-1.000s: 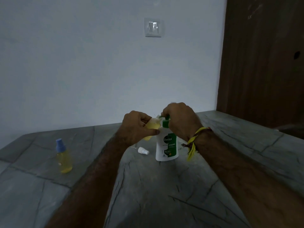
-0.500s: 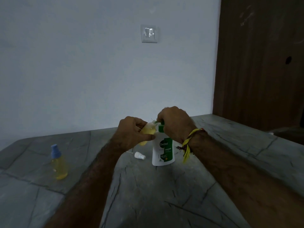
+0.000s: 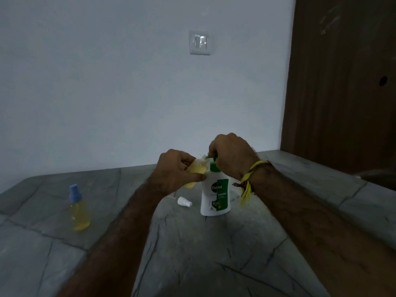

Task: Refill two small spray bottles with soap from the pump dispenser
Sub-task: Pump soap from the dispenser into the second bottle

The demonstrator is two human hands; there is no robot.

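Note:
A white pump dispenser [image 3: 215,196] with a green label and green pump head stands mid-table. My right hand [image 3: 230,156] covers and presses its pump top. My left hand [image 3: 175,172] holds a small uncapped spray bottle [image 3: 196,169] of yellow liquid, tilted with its mouth at the pump nozzle. That bottle's white spray cap [image 3: 184,201] lies on the table beside the dispenser. A second small spray bottle [image 3: 78,209], yellow liquid with a blue cap on, stands upright at the left.
The grey stone table [image 3: 192,254] runs to a white wall with a light switch [image 3: 199,42]. A dark wooden door [image 3: 342,82] stands at the right. A yellow thread band [image 3: 246,185] hangs from my right wrist.
Both hands stay on the dispenser and the small bottle. Only the camera view has shifted slightly; the hands' grips look the same.

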